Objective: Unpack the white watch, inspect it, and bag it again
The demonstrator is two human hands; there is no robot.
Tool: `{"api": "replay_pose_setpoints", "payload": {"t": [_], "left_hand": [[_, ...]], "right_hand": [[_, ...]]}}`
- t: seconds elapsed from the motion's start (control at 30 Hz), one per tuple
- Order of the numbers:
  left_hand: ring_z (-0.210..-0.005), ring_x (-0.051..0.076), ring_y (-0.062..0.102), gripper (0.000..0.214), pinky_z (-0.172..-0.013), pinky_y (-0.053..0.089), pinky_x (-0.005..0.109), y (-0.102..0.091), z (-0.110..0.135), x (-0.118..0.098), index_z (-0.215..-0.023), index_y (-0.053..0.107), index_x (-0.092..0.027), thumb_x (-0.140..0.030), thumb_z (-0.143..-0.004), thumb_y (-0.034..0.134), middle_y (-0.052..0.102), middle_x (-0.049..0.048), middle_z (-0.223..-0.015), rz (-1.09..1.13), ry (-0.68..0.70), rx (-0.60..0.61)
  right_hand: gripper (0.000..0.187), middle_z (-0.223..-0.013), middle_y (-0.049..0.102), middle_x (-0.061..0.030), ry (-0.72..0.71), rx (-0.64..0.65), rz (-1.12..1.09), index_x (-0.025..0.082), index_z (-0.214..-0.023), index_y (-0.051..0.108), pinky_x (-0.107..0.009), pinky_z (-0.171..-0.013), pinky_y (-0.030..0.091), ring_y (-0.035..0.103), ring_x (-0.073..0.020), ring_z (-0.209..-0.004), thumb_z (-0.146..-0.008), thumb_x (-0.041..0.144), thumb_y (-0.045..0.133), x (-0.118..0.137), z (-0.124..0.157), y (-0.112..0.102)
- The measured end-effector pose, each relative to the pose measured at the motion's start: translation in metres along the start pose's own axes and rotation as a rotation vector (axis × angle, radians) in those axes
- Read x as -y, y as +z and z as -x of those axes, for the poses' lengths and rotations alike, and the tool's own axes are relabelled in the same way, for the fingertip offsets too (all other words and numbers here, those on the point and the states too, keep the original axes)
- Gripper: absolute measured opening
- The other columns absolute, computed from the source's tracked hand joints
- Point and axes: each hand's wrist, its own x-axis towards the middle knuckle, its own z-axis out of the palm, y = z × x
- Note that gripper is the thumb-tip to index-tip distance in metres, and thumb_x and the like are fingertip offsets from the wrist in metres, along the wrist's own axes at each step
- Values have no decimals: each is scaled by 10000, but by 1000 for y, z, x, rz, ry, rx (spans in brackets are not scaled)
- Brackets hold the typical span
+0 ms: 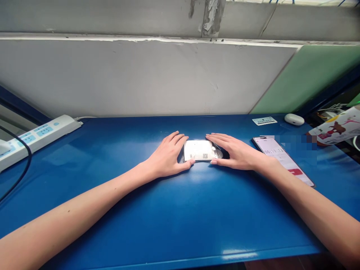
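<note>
A flat hard drive (198, 150) with a white label and small printed codes lies on the blue table (180, 210), its silver end to the right. Around its left end is my left hand (171, 153), thumb at the near edge and fingertips at the far left corner. My right hand (233, 152) grips the right end the same way, thumb in front and fingers along the far edge. Part of the silver end is hidden beneath the right fingers.
A phone (284, 161) showing a timer lies beside my right forearm. Behind it are a small card (264, 120) and a white earbud case (294, 119). A white power strip (42, 135) and black cable (26, 168) occupy the left. A printed bag (337, 127) stands far right.
</note>
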Motion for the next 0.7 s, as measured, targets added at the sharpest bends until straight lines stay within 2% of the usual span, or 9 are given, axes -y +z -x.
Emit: {"api": "replay_pose_setpoints", "payload": {"t": [0.2,0.4,0.57,0.7], "left_hand": [[-1446,401,342,740,-1174,323,548,-3,-1,-2,-1383,493,-76,-592,-863,599,486,221,-1478,-3,-12,16],[-1434,403,354,686,-1174,326,535,-3,-1,-3,-1332,519,-66,-558,-860,585,494,223,-1463,-45,-6,16],[-1420,401,374,642,-1171,335,527,-2,-2,-3,-1298,535,-77,-538,-854,585,513,217,-1437,-53,-2,5],[-1428,403,359,670,-1171,335,532,-1,-1,-2,-1317,523,-72,-555,-857,589,497,218,-1459,-43,-14,9]], "right_hand": [[879,-1525,478,-208,12,3,-32,112,-1520,412,-541,-1156,392,423,-377,-1427,-848,633,635,-1,0,1],[864,-1515,482,-228,10,14,-25,61,-1489,444,-531,-1166,383,422,-373,-1428,-866,636,608,3,-3,-1],[865,-1529,468,-219,20,9,-25,100,-1509,418,-546,-1154,390,421,-375,-1429,-866,651,594,1,-1,0],[897,-1527,454,-252,51,13,-9,53,-1512,391,-539,-1148,397,434,-382,-1417,-879,667,556,1,0,0]]}}
